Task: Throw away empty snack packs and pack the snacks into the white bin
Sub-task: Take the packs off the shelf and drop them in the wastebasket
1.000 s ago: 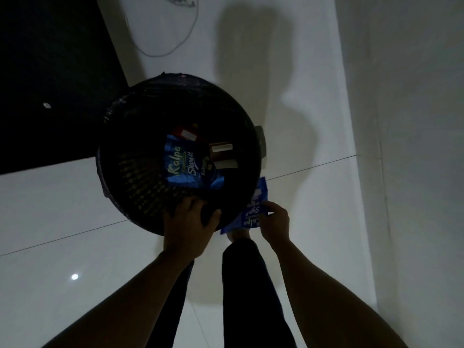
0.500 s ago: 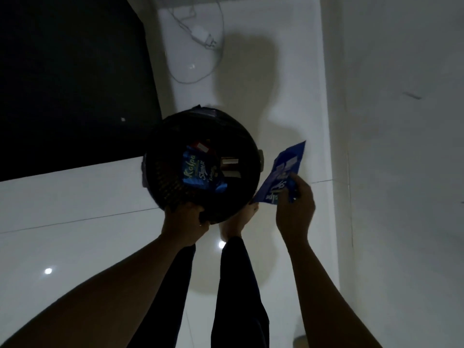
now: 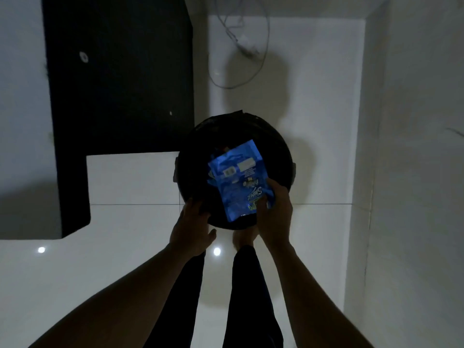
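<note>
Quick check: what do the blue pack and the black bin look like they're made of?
Blue snack pack: likely thin glossy plastic film; it creases and catches the light. Black trash bin: probably rigid plastic with a matte finish; the rim holds a round shape, but it is too dark to be sure.

A white charger (image 3: 247, 45) and its looped cable (image 3: 233, 87) lay on the glossy tiled floor (image 3: 125, 184), near a large black cabinet (image 3: 120, 71).

Blue pack (image 3: 241, 177) in right hand (image 3: 275, 217), over bin (image 3: 283, 146)
</note>
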Motion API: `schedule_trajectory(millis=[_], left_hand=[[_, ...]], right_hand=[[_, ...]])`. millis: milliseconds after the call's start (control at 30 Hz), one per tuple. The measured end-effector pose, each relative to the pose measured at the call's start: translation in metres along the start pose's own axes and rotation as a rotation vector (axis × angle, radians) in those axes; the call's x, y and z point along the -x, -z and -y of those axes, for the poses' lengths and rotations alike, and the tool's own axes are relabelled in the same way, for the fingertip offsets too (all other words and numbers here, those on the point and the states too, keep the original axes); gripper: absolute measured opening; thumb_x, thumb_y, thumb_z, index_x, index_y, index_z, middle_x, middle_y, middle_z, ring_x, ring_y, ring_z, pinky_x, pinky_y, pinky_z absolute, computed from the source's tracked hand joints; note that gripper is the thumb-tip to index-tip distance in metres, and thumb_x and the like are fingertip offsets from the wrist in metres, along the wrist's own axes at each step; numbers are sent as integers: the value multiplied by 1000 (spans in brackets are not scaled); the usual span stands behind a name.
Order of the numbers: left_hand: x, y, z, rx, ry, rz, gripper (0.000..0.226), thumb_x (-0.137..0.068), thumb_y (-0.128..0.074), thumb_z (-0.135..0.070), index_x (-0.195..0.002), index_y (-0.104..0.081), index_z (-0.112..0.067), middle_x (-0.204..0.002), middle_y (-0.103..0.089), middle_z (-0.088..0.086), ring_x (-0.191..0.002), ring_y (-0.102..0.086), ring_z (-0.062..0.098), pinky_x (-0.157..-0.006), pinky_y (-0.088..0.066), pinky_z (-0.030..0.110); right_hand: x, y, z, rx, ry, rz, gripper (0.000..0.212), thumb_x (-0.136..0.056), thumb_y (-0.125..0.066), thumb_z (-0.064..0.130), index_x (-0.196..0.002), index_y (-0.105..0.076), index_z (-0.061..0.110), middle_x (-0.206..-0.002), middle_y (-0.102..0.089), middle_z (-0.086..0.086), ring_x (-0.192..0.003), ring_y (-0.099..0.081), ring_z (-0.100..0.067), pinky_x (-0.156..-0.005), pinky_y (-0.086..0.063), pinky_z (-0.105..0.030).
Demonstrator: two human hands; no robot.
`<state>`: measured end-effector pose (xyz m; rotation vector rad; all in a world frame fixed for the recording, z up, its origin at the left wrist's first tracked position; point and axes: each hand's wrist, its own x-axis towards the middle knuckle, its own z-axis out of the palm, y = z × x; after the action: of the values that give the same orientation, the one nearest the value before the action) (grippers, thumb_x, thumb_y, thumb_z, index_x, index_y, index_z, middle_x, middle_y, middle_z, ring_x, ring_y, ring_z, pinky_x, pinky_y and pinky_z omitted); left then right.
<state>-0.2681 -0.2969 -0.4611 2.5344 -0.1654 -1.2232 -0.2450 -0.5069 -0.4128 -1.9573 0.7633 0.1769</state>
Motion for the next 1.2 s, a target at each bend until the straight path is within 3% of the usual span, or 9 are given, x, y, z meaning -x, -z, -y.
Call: schedule_trajectory(millis=[133,333,433,567,667,767,900,1033,1200], left_hand=[[3,0,2,22,20,8,55,-85,-58,-43,-135,-54,-21,-159,-23,5,-148,-19,34,-109,-42,51],[5,10,-6,-3,21,9,55,-86,-62,-44,-134,-56,-19,-157,-27,6,-144,-28,35,-114,-37,47],[6,22,-14,-25,38,33,55,-88,-58,-47,-136,-55,-20,-156,-29,5,-146,-24,31,-119,-24,44],[20,53,-40,58,81,53,55,-84,-57,-50,-131,-56,-20,-148,-38,5,-139,-32,31,-114,-31,47],[43,95,-75,74,66,38,57,-85,-58,-49,-133,-54,-20,-148,-37,4,-138,-34,29,-111,-33,48],[79,145,-111,167,75,3,60,-86,-57,-50,-136,-51,-19,-151,-34,5,-139,-36,30,-109,-38,46],[129,217,-154,311,42,-92,55,-92,-64,-35,-140,-51,-12,-154,-34,10,-141,-35,27,-108,-35,34],[181,278,-181,376,-31,-213,58,-90,-63,-41,-139,-51,-13,-149,-41,8,-137,-41,25,-112,-38,39],[250,318,-185,410,-104,-474,52,-86,-64,-43,-127,-60,-11,-130,-55,10,-118,-55,23,-97,-49,38]], right_hand=[[-27,-20,-23,199,-149,197,43,-94,-52,4,-136,-54,14,-134,-56,-9,-121,-56,-22,-96,-48,-30],[-46,-23,-40,394,-213,359,48,-85,-44,8,-129,-59,20,-132,-57,-10,-115,-61,-31,-94,-56,-44],[-39,-11,-28,386,-208,376,47,-84,-47,0,-125,-62,18,-121,-63,-11,-113,-60,-28,-88,-58,-39],[-24,14,0,388,-211,400,38,-81,-51,-3,-113,-65,10,-106,-66,-11,-97,-64,-26,-64,-48,-16],[-13,45,44,379,-188,391,36,-78,-53,-1,-110,-66,9,-103,-68,-14,-97,-65,-31,-75,-58,-33],[-1,82,100,377,-175,420,24,-80,-56,3,-102,-66,4,-101,-69,-19,-92,-66,-30,-68,-51,-23],[21,138,188,368,-51,405,42,-84,-55,20,-116,-63,-6,-118,-63,-22,-107,-63,-37,-70,-41,-21],[46,182,277,248,42,364,27,-93,-56,-1,-107,-56,-24,-110,-57,-42,-96,-59,-51,-81,-48,-48],[76,185,334,207,217,376,32,-97,-61,16,-126,-60,2,-129,-56,-18,-113,-59,-31,-98,-51,-44]])
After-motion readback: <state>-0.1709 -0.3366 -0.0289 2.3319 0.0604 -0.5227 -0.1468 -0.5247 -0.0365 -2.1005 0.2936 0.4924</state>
